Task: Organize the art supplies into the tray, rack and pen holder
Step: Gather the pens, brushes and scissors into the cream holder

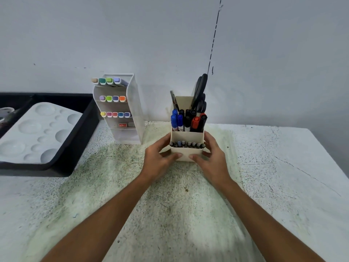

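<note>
A cream tiered pen holder [186, 137] stands mid-table. Its low front tier holds several dark pens, the middle tier blue, black and red markers [188, 120], the back tier black scissors [200, 93]. My left hand [160, 157] grips its left side with the thumb on the front. On the other side my right hand [211, 157] grips it the same way. A white rack [132, 110] with rows of colourful markers stands to the left. Further left, a black tray [79, 140] holds a white paint palette [37, 133].
The speckled white table [273, 167] runs to a white wall behind. Its right edge slants down at the far right. A grey object with brushes lies in the tray's far-left corner [6, 112].
</note>
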### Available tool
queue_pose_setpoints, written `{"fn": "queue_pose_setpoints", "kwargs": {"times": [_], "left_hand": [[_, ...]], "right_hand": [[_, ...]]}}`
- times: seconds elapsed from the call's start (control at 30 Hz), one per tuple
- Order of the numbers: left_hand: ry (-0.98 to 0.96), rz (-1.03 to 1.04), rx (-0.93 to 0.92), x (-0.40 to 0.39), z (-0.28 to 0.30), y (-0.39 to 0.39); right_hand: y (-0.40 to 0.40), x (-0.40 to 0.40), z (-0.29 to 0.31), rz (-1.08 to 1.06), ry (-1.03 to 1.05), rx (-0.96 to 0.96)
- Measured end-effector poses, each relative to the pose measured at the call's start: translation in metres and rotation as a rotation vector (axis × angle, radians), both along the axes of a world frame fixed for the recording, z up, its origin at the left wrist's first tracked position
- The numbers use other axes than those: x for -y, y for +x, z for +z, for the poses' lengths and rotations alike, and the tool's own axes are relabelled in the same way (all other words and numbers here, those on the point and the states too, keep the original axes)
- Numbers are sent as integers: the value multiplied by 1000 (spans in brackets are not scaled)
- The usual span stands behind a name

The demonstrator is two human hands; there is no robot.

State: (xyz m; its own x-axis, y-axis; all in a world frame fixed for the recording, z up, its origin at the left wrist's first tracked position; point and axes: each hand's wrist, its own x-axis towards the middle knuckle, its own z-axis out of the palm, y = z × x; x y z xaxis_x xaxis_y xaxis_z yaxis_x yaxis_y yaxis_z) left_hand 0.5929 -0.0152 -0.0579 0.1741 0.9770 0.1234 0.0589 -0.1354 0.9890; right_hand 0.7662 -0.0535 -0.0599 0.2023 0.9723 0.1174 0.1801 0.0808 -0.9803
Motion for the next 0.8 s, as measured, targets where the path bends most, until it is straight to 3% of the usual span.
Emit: {"fn": "queue_pose_setpoints", "kwargs": {"times": [0.43,0.6,0.7,0.8], "left_hand": [[5,0,-48,-5,0,13],[220,387,-291,4,-13,-18],[178,654,-241,-1,-14,-51],[143,764,-236,-17,-6,-75]], "right_hand": [[13,-2,-2,-27,23,18],[14,-2,-3,-10,17,-31],[16,-3,-1,61,-9,-50],[15,-5,-4,66,-28,-27]]}}
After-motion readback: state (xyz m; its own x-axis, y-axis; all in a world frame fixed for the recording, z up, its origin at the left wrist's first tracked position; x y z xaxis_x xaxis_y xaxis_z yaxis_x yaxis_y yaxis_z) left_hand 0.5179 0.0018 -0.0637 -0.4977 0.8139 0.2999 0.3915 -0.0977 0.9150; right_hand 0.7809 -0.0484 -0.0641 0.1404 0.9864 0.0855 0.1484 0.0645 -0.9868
